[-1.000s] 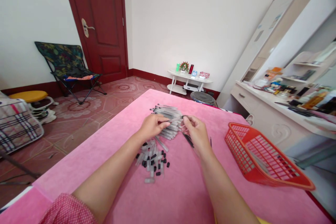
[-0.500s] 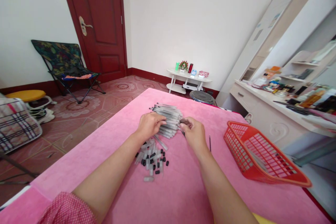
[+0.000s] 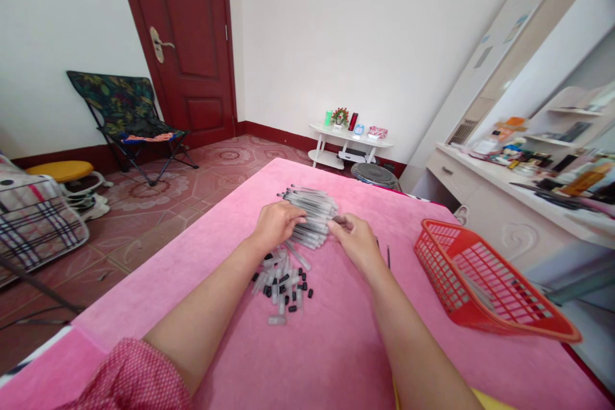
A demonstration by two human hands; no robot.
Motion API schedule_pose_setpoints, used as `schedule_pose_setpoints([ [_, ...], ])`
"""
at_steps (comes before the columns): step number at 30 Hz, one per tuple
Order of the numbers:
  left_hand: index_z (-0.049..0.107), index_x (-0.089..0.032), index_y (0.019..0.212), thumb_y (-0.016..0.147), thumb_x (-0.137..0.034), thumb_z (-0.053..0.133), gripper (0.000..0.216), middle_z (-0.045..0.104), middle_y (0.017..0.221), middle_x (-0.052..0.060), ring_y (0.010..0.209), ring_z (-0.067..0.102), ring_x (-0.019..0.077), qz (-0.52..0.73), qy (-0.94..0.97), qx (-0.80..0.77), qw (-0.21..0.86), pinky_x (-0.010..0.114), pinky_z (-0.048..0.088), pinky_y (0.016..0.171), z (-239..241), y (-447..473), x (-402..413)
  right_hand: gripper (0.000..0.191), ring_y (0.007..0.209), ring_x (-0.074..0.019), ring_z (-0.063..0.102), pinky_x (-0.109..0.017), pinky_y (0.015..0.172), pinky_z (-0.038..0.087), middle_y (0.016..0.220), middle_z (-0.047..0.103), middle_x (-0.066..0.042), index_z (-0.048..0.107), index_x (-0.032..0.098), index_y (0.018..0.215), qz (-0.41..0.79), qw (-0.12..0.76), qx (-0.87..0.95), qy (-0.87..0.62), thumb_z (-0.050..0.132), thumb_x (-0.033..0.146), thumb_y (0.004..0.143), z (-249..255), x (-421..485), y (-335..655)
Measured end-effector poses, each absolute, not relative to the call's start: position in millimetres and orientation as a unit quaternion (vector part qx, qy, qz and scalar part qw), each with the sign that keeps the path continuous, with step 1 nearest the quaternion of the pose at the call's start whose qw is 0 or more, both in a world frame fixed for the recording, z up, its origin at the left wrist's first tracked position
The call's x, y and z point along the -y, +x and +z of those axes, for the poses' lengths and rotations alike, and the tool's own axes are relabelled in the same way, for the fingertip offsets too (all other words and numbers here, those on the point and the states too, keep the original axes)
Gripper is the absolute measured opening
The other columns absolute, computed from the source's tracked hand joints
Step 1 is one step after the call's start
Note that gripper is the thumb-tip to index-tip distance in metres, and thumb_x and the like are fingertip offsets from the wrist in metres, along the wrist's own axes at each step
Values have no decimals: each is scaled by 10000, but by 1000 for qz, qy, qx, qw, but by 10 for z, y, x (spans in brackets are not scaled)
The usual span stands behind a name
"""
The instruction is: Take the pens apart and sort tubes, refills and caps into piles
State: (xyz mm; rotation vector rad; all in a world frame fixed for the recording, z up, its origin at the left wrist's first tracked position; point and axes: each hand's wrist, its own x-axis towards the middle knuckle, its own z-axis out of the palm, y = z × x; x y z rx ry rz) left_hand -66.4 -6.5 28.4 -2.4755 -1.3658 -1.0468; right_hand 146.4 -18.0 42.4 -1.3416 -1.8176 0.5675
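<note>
A pile of clear pen barrels (image 3: 317, 200), several with dark tips at the left end, lies on the pink cloth. My left hand (image 3: 278, 223) is closed at the pile's left side, its thumb and fingertips pinching a clear barrel. At the right end, my right hand (image 3: 356, 240) is also closed, fingertips pinched at the other end of what looks like the same barrel. Nearer to me is a loose heap of clear pen caps (image 3: 277, 319) and small black plugs (image 3: 293, 309). Beside my right hand lies a thin dark stick (image 3: 389, 256), and another shows partly behind the hand.
A red plastic basket (image 3: 435, 282) with pale items inside stands at the table's right. Something yellow (image 3: 490, 400) lies under my right forearm. Beyond the pink tabletop (image 3: 336, 352) are a folding chair (image 3: 129, 109), a low white stand (image 3: 321, 131) and a cluttered dresser (image 3: 480, 157).
The view has shifted slightly. A dark piece seen under my right fingertips before no longer shows there. Both hands stay at the pile, with my right fingers now at a clear barrel's end.
</note>
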Motion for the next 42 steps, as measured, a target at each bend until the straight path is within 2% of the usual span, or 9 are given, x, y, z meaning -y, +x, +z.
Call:
schedule_pose_setpoints([
  [3, 695, -246, 919, 849, -322, 497, 224, 699, 831, 24, 779, 595, 156, -345, -824, 445, 62, 264, 413, 697, 272, -665, 62, 222, 604, -149, 566, -235, 557, 394, 631, 631, -20, 630, 177, 688, 211, 370, 723, -544, 527, 358, 764, 411, 173, 1469],
  [7, 694, -244, 933, 855, -321, 484, 237, 700, 850, 27, 813, 598, 161, -341, -826, 447, 49, 267, 418, 724, 267, -670, 62, 206, 636, -150, 582, -240, 578, 411, 732, 665, -20, 648, 190, 842, 220, 392, 712, -540, 633, 308, 674, 381, 155, 1482],
  [12, 694, -244, 917, 855, -305, 478, 233, 698, 858, 28, 824, 598, 165, -331, -828, 451, 40, 272, 418, 732, 277, -671, 70, 210, 584, -160, 571, -248, 552, 404, 607, 639, -26, 645, 190, 668, 227, 357, 723, -545, 541, 347, 762, 348, 145, 1495],
  [15, 695, -248, 913, 846, -296, 492, 220, 697, 849, 27, 819, 600, 167, -329, -830, 449, 39, 271, 417, 722, 272, -668, 71, 153, 622, -162, 586, -241, 561, 403, 685, 669, -29, 662, 192, 757, 219, 366, 723, -544, 609, 326, 704, 353, 144, 1481],
  [22, 693, -257, 920, 840, -295, 502, 211, 701, 871, 18, 832, 603, 167, -329, -835, 440, 29, 269, 419, 732, 251, -673, 60, 358, 517, -144, 547, -232, 515, 364, 543, 610, -23, 615, 188, 583, 198, 317, 739, -560, 433, 373, 830, 400, 184, 1456],
  [28, 687, -247, 878, 841, -281, 483, 210, 692, 845, 23, 840, 599, 166, -298, -845, 443, 12, 261, 415, 725, 287, -689, 73, 84, 642, -170, 596, -237, 564, 376, 691, 680, -21, 668, 201, 710, 156, 338, 743, -556, 597, 246, 710, 370, 190, 1445],
  [36, 651, -234, 754, 845, -272, 442, 231, 668, 763, 13, 764, 586, 158, -253, -856, 451, -11, 248, 393, 673, 320, -685, 40, 97, 702, -202, 621, -265, 583, 349, 770, 710, -45, 690, 245, 719, 36, 288, 765, -575, 621, 178, 702, 548, 332, 1394],
  [40, 635, -224, 714, 865, -294, 408, 281, 652, 697, 12, 679, 580, 154, -235, -853, 466, -23, 247, 376, 617, 312, -675, 45, 127, 712, -194, 622, -264, 617, 383, 778, 710, -40, 690, 235, 726, 66, 307, 772, -553, 595, 153, 705, 552, 319, 1405],
  [42, 637, -229, 806, 878, -318, 392, 270, 659, 730, 11, 690, 587, 154, -246, -849, 467, -25, 246, 381, 621, 314, -665, 64, 112, 691, -189, 618, -261, 609, 402, 750, 704, -36, 685, 223, 725, 105, 334, 753, -557, 589, 173, 700, 499, 275, 1427],
])
